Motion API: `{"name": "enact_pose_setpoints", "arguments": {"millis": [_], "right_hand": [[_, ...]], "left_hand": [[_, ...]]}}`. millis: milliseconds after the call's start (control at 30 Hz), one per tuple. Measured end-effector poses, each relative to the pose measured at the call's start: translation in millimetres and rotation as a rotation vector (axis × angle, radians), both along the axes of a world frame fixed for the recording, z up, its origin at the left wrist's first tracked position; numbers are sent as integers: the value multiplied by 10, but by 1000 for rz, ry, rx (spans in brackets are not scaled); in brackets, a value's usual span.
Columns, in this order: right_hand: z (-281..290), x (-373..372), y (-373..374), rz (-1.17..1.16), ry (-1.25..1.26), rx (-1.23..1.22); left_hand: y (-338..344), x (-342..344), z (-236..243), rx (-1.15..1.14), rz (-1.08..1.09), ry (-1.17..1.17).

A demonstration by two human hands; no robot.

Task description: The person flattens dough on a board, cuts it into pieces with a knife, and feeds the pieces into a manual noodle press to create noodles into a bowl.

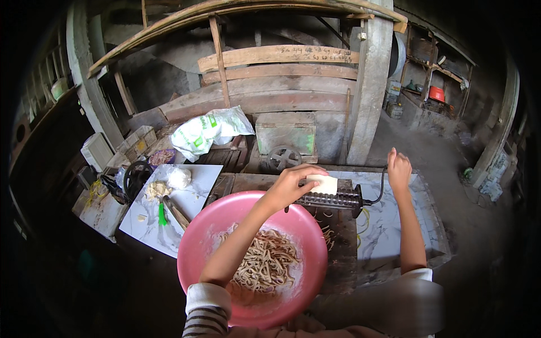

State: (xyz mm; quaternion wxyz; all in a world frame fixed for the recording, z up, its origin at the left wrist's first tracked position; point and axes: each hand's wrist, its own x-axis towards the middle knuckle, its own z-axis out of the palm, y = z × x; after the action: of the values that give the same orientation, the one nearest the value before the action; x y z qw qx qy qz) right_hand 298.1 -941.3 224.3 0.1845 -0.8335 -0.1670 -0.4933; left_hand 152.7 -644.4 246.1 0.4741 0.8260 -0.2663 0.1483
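My left hand (296, 185) pinches a flat, pale piece of dough (323, 184) above the rollers of a dark metal hand-cranked noodle machine (344, 201). Part of the dough is covered by my fingers. To the right, my right hand (399, 169) is raised and closed round the end of the machine's bent crank (384, 186); the grip itself is hidden in the fist. Under my left forearm stands a large pink basin (194, 239). Floury, thin dough strips (267, 260) lie heaped in it, and a few stray strips (328, 235) rest on the wood beside it.
At left, a marbled board (146, 225) bears a dough lump (180, 178), a knife-like tool (176, 213) and a green-handled tool (163, 214). Behind are a white sack (211, 132), a wooden box (285, 134) and a handwheel (283, 159). A concrete post (372, 90) rises behind the table.
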Motion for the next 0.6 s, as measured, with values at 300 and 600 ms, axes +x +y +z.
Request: {"name": "enact_pose_setpoints", "arguments": {"millis": [300, 600], "right_hand": [[-1288, 118, -108, -110, 267, 21], [-1479, -918, -104, -187, 451, 38]], "left_hand": [[-286, -830, -889, -593, 108, 281], [-862, -321, -1073, -1703, 34, 778]]}}
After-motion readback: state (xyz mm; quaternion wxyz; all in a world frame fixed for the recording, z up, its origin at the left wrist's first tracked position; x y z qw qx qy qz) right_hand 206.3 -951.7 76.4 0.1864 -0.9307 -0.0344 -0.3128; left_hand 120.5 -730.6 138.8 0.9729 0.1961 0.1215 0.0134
